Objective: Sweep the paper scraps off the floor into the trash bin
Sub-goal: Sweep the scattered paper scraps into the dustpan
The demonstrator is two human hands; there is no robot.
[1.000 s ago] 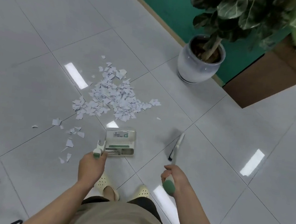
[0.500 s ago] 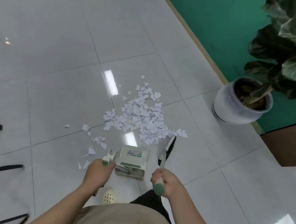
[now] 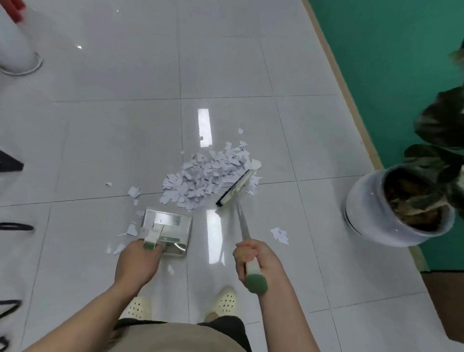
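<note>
Torn white paper scraps (image 3: 211, 181) are lying heaped on the glossy grey tiled floor (image 3: 104, 145), and I am taking that heap as my landmark. Just right of the heap, a cream broom head with dark bristles (image 3: 237, 185) is pressing against its edge. Nearer to me than the heap, a shiny rectangular dustpan with a green label (image 3: 167, 226) is sitting on the tiles, its mouth facing the pile. Loose bits (image 3: 134, 192) are trailing left of the heap, and one stray cluster (image 3: 279, 234) is lying right of it, behind the broom. Well right of the heap, a round white pot holding a dark-leaved plant (image 3: 393, 212) is standing by the green wall (image 3: 398, 63). Far left of the heap, a white post on a round base (image 3: 8, 42) and black furniture legs (image 3: 1, 159) are showing.

My left hand (image 3: 137, 262) is curling around the dustpan's green-tipped handle (image 3: 152, 239), fingers closed on it. My right hand (image 3: 258, 261) is gripping the broom's cream handle with its green end (image 3: 254, 276), fingers wrapped tight.
</note>
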